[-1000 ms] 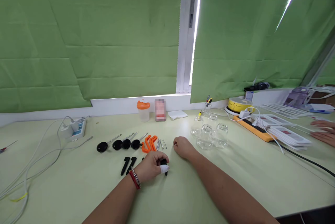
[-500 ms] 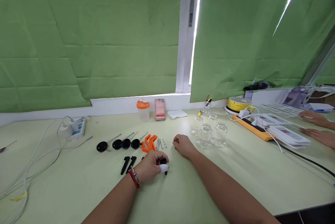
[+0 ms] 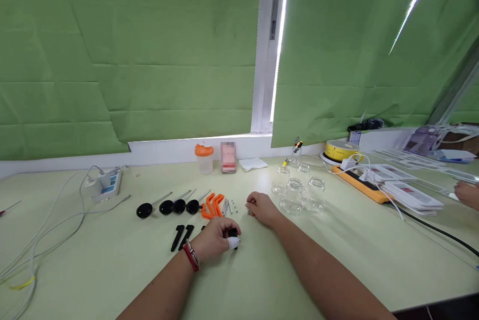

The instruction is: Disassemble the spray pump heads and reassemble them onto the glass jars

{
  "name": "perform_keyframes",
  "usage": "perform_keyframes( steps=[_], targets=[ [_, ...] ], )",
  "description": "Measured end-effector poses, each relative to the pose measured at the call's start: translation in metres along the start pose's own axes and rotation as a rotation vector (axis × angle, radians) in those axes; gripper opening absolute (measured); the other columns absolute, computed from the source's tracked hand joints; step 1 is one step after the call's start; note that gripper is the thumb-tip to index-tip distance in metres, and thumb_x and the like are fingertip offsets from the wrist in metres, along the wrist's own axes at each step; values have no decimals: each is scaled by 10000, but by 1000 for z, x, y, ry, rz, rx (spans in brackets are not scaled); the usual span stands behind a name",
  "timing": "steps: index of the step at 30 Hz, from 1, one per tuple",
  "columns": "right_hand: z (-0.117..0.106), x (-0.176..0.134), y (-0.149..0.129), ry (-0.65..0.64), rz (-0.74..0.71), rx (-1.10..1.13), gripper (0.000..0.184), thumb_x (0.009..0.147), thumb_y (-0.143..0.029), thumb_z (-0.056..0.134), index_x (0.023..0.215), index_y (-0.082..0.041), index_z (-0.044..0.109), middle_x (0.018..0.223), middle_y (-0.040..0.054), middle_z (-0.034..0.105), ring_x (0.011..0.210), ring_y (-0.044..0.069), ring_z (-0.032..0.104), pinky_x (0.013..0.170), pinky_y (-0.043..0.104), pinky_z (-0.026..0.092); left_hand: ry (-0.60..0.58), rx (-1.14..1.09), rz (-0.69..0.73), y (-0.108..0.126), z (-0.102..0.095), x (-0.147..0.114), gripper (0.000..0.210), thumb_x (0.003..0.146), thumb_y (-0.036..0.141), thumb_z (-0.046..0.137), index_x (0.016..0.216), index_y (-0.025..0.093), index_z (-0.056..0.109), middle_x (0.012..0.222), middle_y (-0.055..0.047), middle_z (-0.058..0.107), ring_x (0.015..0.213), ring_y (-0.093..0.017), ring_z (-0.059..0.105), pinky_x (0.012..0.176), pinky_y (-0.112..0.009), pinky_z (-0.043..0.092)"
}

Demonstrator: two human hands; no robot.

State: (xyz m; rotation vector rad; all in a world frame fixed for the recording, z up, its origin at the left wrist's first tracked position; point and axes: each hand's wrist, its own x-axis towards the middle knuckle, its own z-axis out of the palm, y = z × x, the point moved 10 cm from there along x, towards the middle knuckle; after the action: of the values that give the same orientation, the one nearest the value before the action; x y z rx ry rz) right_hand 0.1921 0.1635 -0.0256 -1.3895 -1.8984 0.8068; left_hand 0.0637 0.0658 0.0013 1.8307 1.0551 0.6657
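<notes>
Left of the glass jars [image 3: 294,195], right hand [image 3: 262,209] pinches a newly visible coil [image 3: 249,212], left hand [image 3: 217,237] a black part [image 3: 232,233]: both occupied.

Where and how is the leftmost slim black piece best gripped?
The slim black piece is probably best pinched mid-shaft, across its width, from above and the left: it lies flat, its wider head at the far end, and a second slim piece lies close on its right.

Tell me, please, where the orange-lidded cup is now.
In the head view, the cup stands left of centre, at the back of the table, left of the pink object and beyond the orange parts.
</notes>
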Motion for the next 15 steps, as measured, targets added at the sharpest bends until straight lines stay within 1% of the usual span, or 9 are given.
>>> perform_keyframes(
  steps=[5,9,12,15],
  targets=[
    [0,0,-3,-27,-26,11,42,799,-209,545,831,-189,527,647,-31,597,551,102,602,527,205,439,2,24,-12,-4,1,0,182,654,197,631,824,139,659,648,28,501,569,-84,381,532,-217,327],
    [-4,-4,-11,-58,-51,-5,45,780,-214,567,804,-188,538,686,-20,618,563,102,612,546,208,451,-20,34,2,-5,6,0,164,666,210,618,808,141,664,685,14,520,608,-99,416,564,-226,354],
    [-7,-9,-17,-69,-66,-41,52,762,-222,586,792,-189,559,679,-12,632,583,111,608,559,215,450,-36,36,10,-4,10,1,127,678,223,608,772,146,642,652,29,475,606,-103,407,559,-228,341],
    [-10,-11,-22,-64,-74,-85,61,738,-221,604,786,-192,582,685,-8,638,623,119,599,576,218,443,-2,51,26,-2,10,4,78,675,223,613,701,154,587,655,36,443,622,-105,394,576,-231,327]
  ],
)
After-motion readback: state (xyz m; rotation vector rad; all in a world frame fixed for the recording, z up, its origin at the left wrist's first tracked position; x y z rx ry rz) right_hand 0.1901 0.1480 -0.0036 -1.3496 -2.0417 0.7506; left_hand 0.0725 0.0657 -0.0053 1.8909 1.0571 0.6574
